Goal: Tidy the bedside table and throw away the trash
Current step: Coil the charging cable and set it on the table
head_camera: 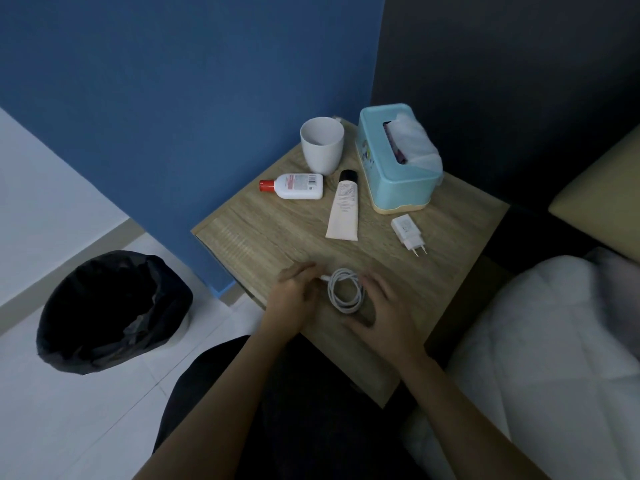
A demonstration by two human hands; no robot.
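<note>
Two bare hands are at the near edge of the light wood-grain bedside table (284,223). I see the left hand (294,296) with its fingertips pinched on the free plug end of a white charging cable coiled into a loop (345,291). The right hand (384,306) curves around the right and near side of the coil, fingers bent against it, thumb underneath; I log it as holding the loop in shape. The coil lies on or just above the tabletop; I cannot tell which.

Farther back on the table: a white wall charger with two prongs (408,234), lying flat, well apart from the cable. A cream squeeze tube with a black cap (344,206) lies beside a small white bottle with a red cap (294,186), also on its side. Behind them stands a white plastic cup (322,144), upright. A light blue tissue box (394,161) sits at the back right, tissue protruding.

On the floor to the left stands a round bin lined with a black bag (110,311).
</note>
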